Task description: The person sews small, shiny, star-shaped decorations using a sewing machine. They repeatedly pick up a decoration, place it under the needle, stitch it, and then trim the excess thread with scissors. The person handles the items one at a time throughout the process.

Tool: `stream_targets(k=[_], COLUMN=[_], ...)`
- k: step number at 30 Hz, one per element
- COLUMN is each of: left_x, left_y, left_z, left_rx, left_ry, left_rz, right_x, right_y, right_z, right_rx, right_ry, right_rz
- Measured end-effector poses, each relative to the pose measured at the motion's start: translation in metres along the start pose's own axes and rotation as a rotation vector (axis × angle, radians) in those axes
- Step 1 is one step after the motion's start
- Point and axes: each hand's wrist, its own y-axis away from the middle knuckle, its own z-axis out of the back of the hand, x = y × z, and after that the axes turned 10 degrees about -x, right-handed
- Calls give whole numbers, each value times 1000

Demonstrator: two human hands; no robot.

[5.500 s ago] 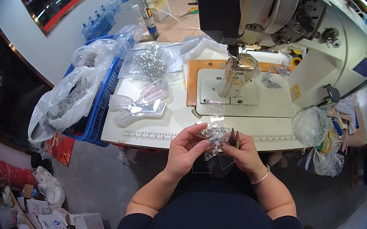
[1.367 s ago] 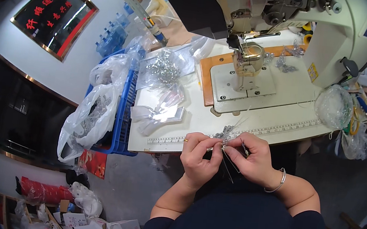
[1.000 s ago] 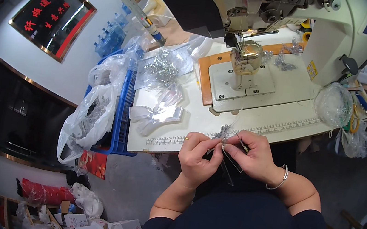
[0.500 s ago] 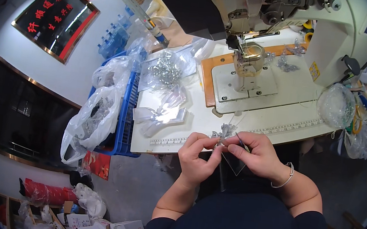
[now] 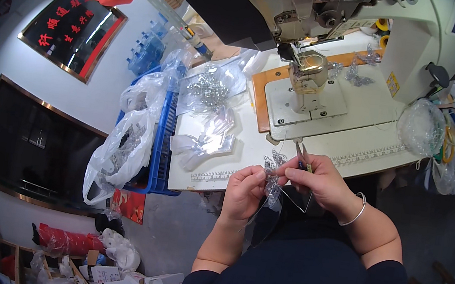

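Note:
In front of the table's near edge, my left hand [image 5: 244, 193] pinches a silver, glittery butterfly-shaped trim [image 5: 273, 193] between thumb and fingers. My right hand [image 5: 323, 180] is closed around small scissors [image 5: 302, 156], their blades slightly apart and pointing away from me. Its fingertips also meet the trim, beside the left fingers. Thin pale strands hang under both hands. Beyond them stands a sewing machine [image 5: 421, 64] with a raised post [image 5: 308, 84]; similar silver butterflies [image 5: 357, 76] lie on its table.
Left on the white table [image 5: 245, 159] are a clear bag of silver pieces [image 5: 208, 89] and shiny clear packets [image 5: 207, 145]. A blue crate [image 5: 162, 159] with white plastic bags [image 5: 124, 137] adjoins the table. Scissors with yellow handles [image 5: 449, 145] hang at the right near a round clear bundle [image 5: 422, 127].
The scissors have swung up, so their blades now show above my right hand. More of the silver trim shows between my hands. The whole view has shifted slightly.

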Motion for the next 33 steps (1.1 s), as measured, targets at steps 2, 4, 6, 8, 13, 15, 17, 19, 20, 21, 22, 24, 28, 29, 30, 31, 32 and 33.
stream_targets(k=[2, 4, 6, 8, 13, 15, 17, 19, 20, 21, 22, 24, 28, 29, 30, 31, 32, 33], left_x=[3, 2, 2, 2, 5, 5, 6, 6, 6, 6, 5, 5, 7, 7, 7, 7, 6, 7], left_y=[-2, -2, -2, -3, -6, -6, -6, -6, -7, -7, -6, -7, -8, -9, -9, -9, -8, -8], left_z=[2, 1, 0, -2, 3, 2, 2, 3, 3, 3, 2, 1, 2, 2, 2, 1, 1, 0], left_rx=[32, 26, 21, 13, 77, 59, 28, 25, 23, 15, 7, 3, 19, 22, 42, 62, 82, 63], left_ry=[76, 88, 90, 81, 179, 164, 132, 121, 115, 106, 96, 90, 134, 151, 168, 184, 201, 203], left_rz=[16, 50, 71, 80, 73, 70, 72, 66, 64, 71, 79, 94, 135, 149, 152, 156, 159, 152], right_x=[-2, -2, -4, -4, -5, -7, -7, -6, -7, -8, -8, -8, -8, -8, -8, -9, -9, -10], right_y=[-1, -1, -2, -3, -3, -4, -4, -3, -3, -3, -3, -3, -3, -3, -3, -3, -4, -4], right_z=[1, 2, 3, 3, 1, 1, 0, -1, -1, -1, -1, -1, -1, -1, -1, -1, -1, -1], right_rx=[-5, -6, -14, -19, -16, -22, -26, -30, -30, -30, -31, -41, -44, -46, -47, -48, -52, -56], right_ry=[-19, -39, -55, -64, -59, -44, -34, -29, -27, -26, -25, -18, -27, -31, -35, -39, -43, -47], right_rz=[-4, -15, -17, -19, 4, 10, 19, 27, 29, 30, 32, 34, 44, 44, 45, 45, 45, 45])
